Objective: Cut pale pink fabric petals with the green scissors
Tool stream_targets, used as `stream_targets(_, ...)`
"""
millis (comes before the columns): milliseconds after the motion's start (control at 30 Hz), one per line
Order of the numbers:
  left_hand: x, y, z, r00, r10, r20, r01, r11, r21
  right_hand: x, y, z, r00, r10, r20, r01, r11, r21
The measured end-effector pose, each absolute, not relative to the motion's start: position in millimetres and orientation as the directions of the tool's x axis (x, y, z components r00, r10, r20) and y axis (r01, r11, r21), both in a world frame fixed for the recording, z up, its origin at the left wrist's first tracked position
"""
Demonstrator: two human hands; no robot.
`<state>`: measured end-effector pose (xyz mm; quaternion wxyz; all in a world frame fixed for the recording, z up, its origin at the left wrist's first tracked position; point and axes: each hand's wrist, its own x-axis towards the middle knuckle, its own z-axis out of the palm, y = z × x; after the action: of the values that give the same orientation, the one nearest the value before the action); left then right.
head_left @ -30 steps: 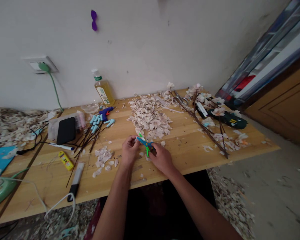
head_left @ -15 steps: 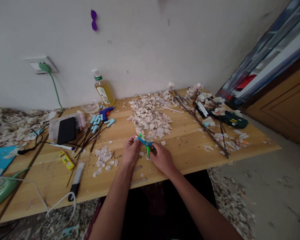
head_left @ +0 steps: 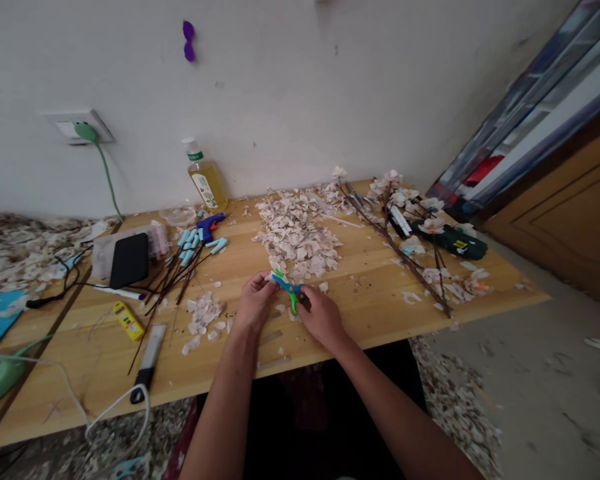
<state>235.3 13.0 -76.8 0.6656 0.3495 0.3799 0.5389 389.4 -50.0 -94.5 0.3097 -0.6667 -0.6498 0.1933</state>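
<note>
Left hand (head_left: 255, 301) pinched on pale flake (head_left: 269, 277), right hand (head_left: 322, 316) curled round scissors (head_left: 291, 289)

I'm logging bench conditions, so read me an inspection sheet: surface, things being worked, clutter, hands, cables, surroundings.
Surface: wooden tabletop, littered with pale scraps.
Things being worked: blue-and-green scissors; small pale piece at their tips, detail unclear; heap of pale flakes beyond.
Clutter: blue glue gun, black phone, bottle of yellow liquid, blossom branch.
Hands: left hand pinches the piece; right hand grips the scissors.
Cables: green cord plugged into wall socket; white cable loops past the front edge.
Surroundings: flakes on the floor, right of the person.
</note>
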Motion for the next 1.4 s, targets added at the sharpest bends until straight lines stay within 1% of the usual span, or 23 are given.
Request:
stream_targets(100,237.9,11.7,-70.9,0.12,0.981,-0.154,-0.575,0.194,0.795,389.8,-49.9,-96.9,0.079,0.986,0.149,0.751,0.04,-0.66)
stream_targets(200,238.9,11.5,-69.7,0.134,0.98,-0.148,-0.599,0.199,0.776,389.9,-49.9,-98.2,0.077,0.984,0.162,0.747,0.051,-0.662)
stream_targets(500,239.8,13.0,-78.2,0.141,0.984,-0.11,-0.528,0.169,0.832,389.5,-49.9,-95.7,0.08,0.984,0.162,0.743,0.05,-0.667)
stream_targets(733,238.2,15.5,-81.8,0.086,0.991,-0.099,-0.492,0.128,0.861,389.3,-49.4,-95.9,0.085,0.984,0.155,0.75,0.039,-0.66)
stream_targets(833,236.0,15.8,-83.5,0.076,0.996,-0.048,-0.415,0.075,0.907,388.5,-49.9,-94.1,0.091,0.983,0.16,0.741,0.04,-0.67)
stream_targets(933,234.2,14.4,-80.9,0.046,0.997,0.06,-0.236,-0.048,0.971,388.1,-50.0,-92.5,0.093,0.984,0.151,0.739,0.034,-0.673)
stream_targets(1033,233.6,12.5,-75.9,0.009,0.991,0.131,-0.09,-0.13,0.987,388.3,-49.7,-92.4,0.092,0.986,0.14,0.739,0.027,-0.673)
stream_targets(1267,233.2,13.2,-73.2,-0.009,0.99,0.143,-0.061,-0.143,0.988,389.6,-49.0,-95.4,0.091,0.985,0.148,0.749,0.03,-0.662)
stream_targets(1400,232.8,12.6,-74.2,-0.029,0.987,0.157,-0.003,-0.157,0.988,388.4,-49.4,-93.3,0.096,0.984,0.151,0.749,0.029,-0.662)
